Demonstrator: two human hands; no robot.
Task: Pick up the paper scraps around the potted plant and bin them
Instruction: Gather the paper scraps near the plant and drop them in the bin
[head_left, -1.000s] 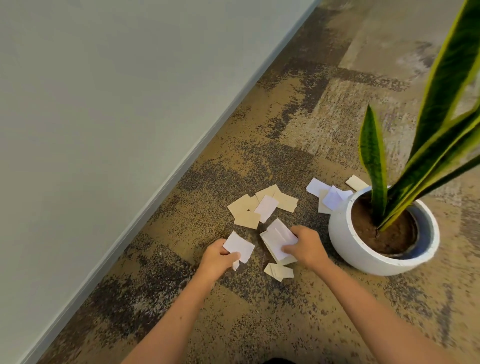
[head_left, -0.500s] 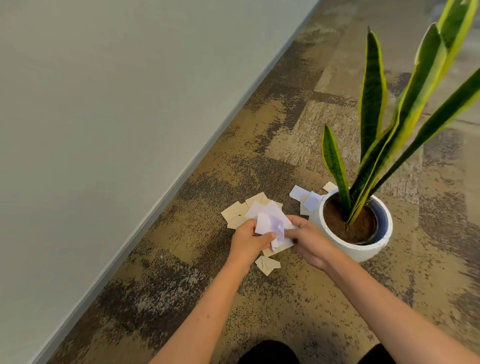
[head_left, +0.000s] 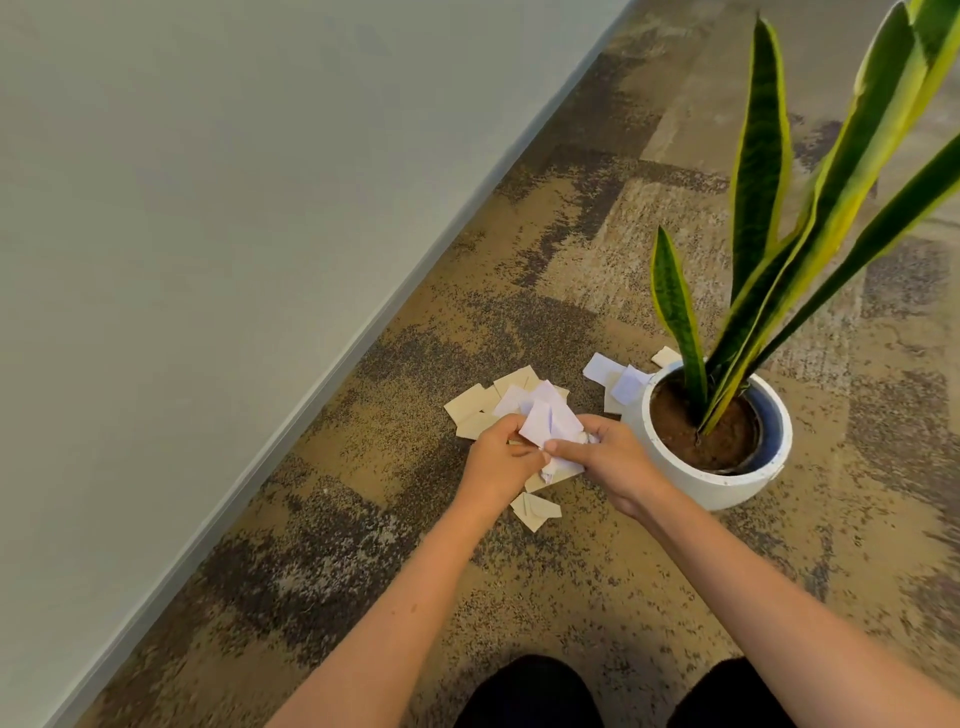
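The left hand (head_left: 498, 457) and right hand (head_left: 608, 462) are gripping one white paper wad (head_left: 550, 423) together. Tan scraps (head_left: 475, 410) are lying beside the white plant pot (head_left: 711, 483).

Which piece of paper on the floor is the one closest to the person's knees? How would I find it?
Start at the white plant pot on the carpet, then look left to the two hands bunching white paper. Just below them lies a tan folded scrap, alone on the carpet. Unlike the other tan pieces, which sit in a pile beyond the hands, this one is by itself on the near side.
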